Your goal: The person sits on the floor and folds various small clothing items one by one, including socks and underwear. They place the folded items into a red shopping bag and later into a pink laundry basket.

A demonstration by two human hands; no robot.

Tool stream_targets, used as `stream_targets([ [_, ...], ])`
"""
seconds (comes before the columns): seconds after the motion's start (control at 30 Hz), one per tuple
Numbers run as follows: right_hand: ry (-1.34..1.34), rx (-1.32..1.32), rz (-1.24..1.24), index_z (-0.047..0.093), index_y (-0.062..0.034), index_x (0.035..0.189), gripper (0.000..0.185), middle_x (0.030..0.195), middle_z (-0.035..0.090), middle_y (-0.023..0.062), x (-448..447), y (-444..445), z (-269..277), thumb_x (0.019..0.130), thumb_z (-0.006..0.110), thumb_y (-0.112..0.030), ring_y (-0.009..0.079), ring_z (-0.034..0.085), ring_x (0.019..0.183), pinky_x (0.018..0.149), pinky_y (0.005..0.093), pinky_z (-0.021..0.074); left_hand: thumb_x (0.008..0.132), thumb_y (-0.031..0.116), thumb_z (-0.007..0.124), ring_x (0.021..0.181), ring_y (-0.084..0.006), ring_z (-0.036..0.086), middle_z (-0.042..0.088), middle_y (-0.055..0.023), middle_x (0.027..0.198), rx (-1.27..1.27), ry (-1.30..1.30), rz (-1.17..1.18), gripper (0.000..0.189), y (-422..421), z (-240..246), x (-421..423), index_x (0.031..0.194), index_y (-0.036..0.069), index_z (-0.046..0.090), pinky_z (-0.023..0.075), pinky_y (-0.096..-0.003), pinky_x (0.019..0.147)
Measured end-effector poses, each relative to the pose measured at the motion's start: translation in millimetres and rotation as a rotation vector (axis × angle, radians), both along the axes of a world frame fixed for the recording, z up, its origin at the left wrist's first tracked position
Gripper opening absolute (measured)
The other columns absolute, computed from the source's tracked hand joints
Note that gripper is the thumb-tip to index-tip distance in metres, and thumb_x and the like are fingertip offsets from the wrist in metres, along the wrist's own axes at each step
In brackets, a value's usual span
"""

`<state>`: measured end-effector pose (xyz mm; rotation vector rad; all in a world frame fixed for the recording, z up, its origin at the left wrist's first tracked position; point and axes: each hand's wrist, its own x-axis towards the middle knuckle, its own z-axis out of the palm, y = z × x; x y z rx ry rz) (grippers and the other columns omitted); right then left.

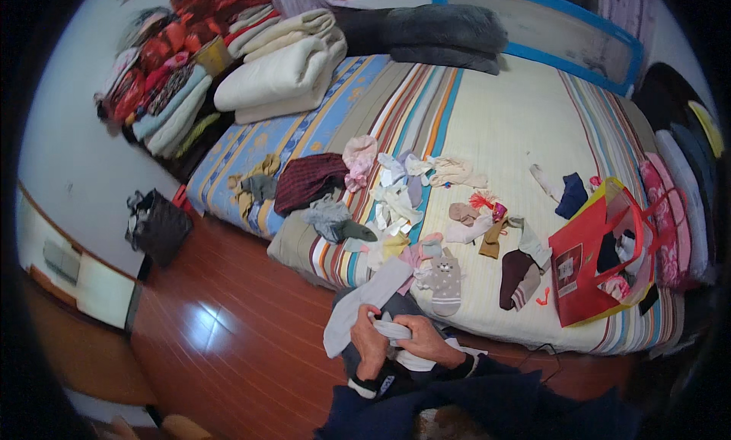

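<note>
Between them, my left hand (370, 338) and my right hand (423, 338) grip a bunched light grey sock (392, 329) above my lap. A longer pale grey sock (365, 306) lies across my leg, beside and partly behind my left hand. Some white cloth (416, 361) rests on my lap under my right wrist. Just beyond my hands, on the bed's edge, lies a grey-brown sock with an animal face (446, 286). Near it is a loose pile of white, yellow and pink socks (397, 211). A dark maroon sock with a striped cuff (517, 280) lies farther right.
A red and yellow gift bag (579, 263) holding clothing stands on the bed's right side. Dark red checked cloth (311, 183) lies at the left. Folded white quilts (274, 80) and dark bedding (445, 34) are at the back. A black bag (161, 226) stands on the wooden floor.
</note>
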<state>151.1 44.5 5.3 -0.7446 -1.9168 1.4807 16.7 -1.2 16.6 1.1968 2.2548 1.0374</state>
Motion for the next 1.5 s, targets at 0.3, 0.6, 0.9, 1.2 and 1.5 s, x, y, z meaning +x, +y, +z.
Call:
stream_targets([
  [0.3,-0.113,0.008,-0.285,0.048,-0.0046,0.072,0.013,0.065,0.044,0.001,3,13,-21,0.066,0.059,-0.001,0.0104,0.043,0.065,0.058,0.0279,0.0376,0.07,0.002,0.061,0.083,-0.0336,0.059,0.057,-0.0144,0.085,0.314,-0.259,-0.203,0.029,-8,-11,12,0.097,0.004,0.049,0.0456,-0.0389,0.074],
  [0.6,-0.048,0.044,-0.278,0.054,-0.0042,0.083,0.014,0.078,0.052,-0.0004,-5,11,-23,0.071,0.059,0.0,0.0092,0.05,0.073,0.065,0.0222,0.0406,0.075,0.018,0.065,0.077,-0.0378,0.06,0.06,-0.0154,0.079,0.109,-0.163,-0.134,0.025,-6,-26,19,0.094,0.01,0.051,0.0456,-0.0445,0.066],
  [0.9,0.184,-0.41,-0.132,0.054,-0.0046,0.084,0.016,0.082,0.052,-0.0027,-19,17,0,0.086,0.063,-0.018,0.0038,0.047,0.073,0.063,0.021,0.04,0.079,0.004,0.06,0.072,-0.0119,0.058,0.06,-0.0091,0.075,0.088,-0.52,-0.065,0.012,-10,-35,-9,0.09,0.003,0.056,0.0446,-0.0272,0.065],
  [1.2,0.093,-0.812,0.132,0.055,-0.0068,0.079,0.033,0.07,0.052,-0.003,-27,26,-20,0.097,0.046,-0.033,0.0053,0.048,0.063,0.058,0.0218,0.0393,0.095,0.035,0.049,0.089,-0.0137,0.062,0.065,-0.0062,0.096,0.147,-1.679,-0.482,0.044,-24,2,-9,0.119,-0.001,0.055,0.0474,-0.0258,0.082],
  [1.5,0.024,-0.362,-0.243,0.061,-0.0023,0.081,0.026,0.072,0.055,-0.0003,-14,22,-4,0.093,0.055,-0.025,0.007,0.049,0.061,0.053,0.0217,0.0416,0.1,0.045,0.024,0.116,-0.0222,0.053,0.045,-0.0129,0.136,0.221,-1.684,-0.344,0.057,-19,-2,-19,0.146,0.01,0.024,0.0389,-0.0333,0.101],
])
